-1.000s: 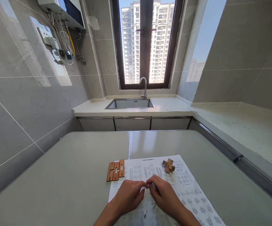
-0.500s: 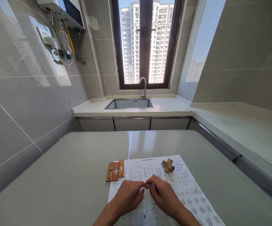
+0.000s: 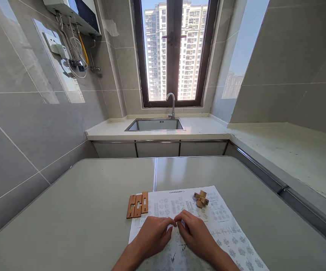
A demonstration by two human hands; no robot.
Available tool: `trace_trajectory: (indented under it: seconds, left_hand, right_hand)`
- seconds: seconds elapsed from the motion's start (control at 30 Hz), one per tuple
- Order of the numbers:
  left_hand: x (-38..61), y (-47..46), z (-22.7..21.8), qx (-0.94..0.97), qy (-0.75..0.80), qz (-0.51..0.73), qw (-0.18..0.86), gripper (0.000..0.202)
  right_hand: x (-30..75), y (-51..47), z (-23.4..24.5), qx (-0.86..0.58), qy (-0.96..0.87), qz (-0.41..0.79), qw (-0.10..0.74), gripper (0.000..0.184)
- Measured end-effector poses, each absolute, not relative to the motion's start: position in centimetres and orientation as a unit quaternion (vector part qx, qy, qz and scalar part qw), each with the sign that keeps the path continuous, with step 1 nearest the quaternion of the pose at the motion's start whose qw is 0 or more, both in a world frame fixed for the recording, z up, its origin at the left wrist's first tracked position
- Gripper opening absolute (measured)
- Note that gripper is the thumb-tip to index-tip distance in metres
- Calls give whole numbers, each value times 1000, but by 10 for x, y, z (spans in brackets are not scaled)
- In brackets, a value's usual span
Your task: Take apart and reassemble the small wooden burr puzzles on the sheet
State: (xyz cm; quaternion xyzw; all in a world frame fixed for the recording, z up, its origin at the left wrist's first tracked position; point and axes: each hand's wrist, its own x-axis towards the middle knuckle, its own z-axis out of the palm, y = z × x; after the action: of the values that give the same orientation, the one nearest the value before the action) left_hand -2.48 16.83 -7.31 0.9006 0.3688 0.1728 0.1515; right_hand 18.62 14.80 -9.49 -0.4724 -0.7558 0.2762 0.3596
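Observation:
My left hand [image 3: 157, 232] and my right hand [image 3: 192, 232] rest low over a printed instruction sheet [image 3: 180, 201], their index fingertips meeting at its middle. On each, the fingers curl loosely and a gap shows between thumb and index finger. I see no object in either hand, though the palms are hidden. Left of the sheet's upper edge lie three flat wooden puzzle pieces [image 3: 137, 206] with cut-out slots and dark marks, side by side. A small interlocking wooden burr puzzle [image 3: 201, 199] sits on the sheet's upper right, beyond my right hand.
Under the sheet is a pale table [image 3: 95, 195] with a seam. Beyond it stands a counter [image 3: 205, 128] with a sink [image 3: 154, 124] and a faucet [image 3: 172, 105] below a window. Another counter [image 3: 298, 158] runs along the right. A heater [image 3: 75, 13] hangs on the left wall.
The whole view has shifted very slightly. Both hands, the wooden pieces and the sheet keep their places relative to one another.

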Motion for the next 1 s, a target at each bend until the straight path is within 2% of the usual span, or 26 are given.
trace_trajectory:
  seconds: [0.2, 0.4, 0.67, 0.9, 1.0]
  left_hand:
    - [-25, 169, -69, 899, 374, 165, 159, 30]
    - [-24, 169, -66, 898, 370, 167, 170, 31]
    - [-24, 167, -65, 897, 380, 155, 165, 31]
    - [-24, 167, -64, 895, 380, 151, 176, 30]
    - [-23, 167, -65, 883, 393, 159, 201, 29]
  right_hand:
    - [188, 149, -99, -521, -706, 270, 396, 27]
    - [207, 158, -99, -644, -532, 237, 497, 42]
    - [224, 169, -99, -672, -403, 376, 494, 67]
    - [225, 176, -113, -641, -382, 386, 542, 55]
    - [220, 175, -110, -579, -385, 431, 575, 48]
